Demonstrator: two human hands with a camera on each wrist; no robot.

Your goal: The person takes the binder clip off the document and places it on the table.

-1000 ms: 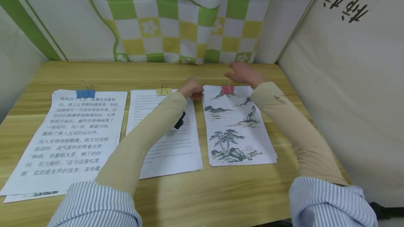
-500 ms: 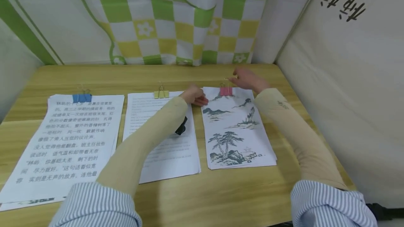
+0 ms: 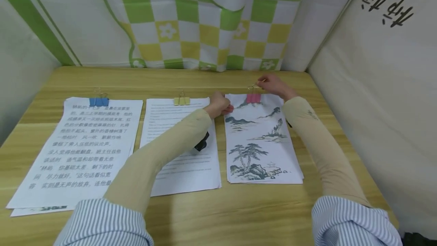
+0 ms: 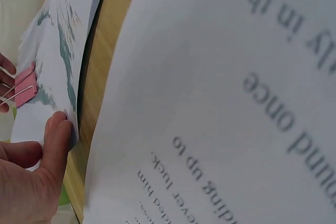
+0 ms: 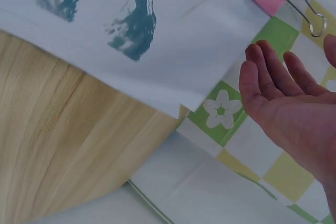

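Observation:
A pink binder clip [image 3: 253,98] grips the top edge of a paper stack printed with ink landscapes [image 3: 261,139]. Just behind the clip, at its raised wire handles, is my right hand [image 3: 274,85]. The right wrist view shows that hand [image 5: 291,95] palm up with loosely bent fingers, apart from the wire handle. My left hand [image 3: 219,104] reaches over to the stack's top left corner. In the left wrist view, its fingers [image 4: 56,135] lie on that corner, with the thumb beside them.
Left of it lies an English text stack [image 3: 191,177] with a yellow binder clip [image 3: 182,101]. Farther left is a Chinese text stack [image 3: 82,143] with a blue binder clip [image 3: 99,102]. A checkered cloth [image 3: 205,29] hangs behind the wooden table [image 3: 205,215].
My right hand has come lower and to the right, beside the pink clip's handles. My left fingers have extended onto the landscape stack's corner. The head view has shifted a little.

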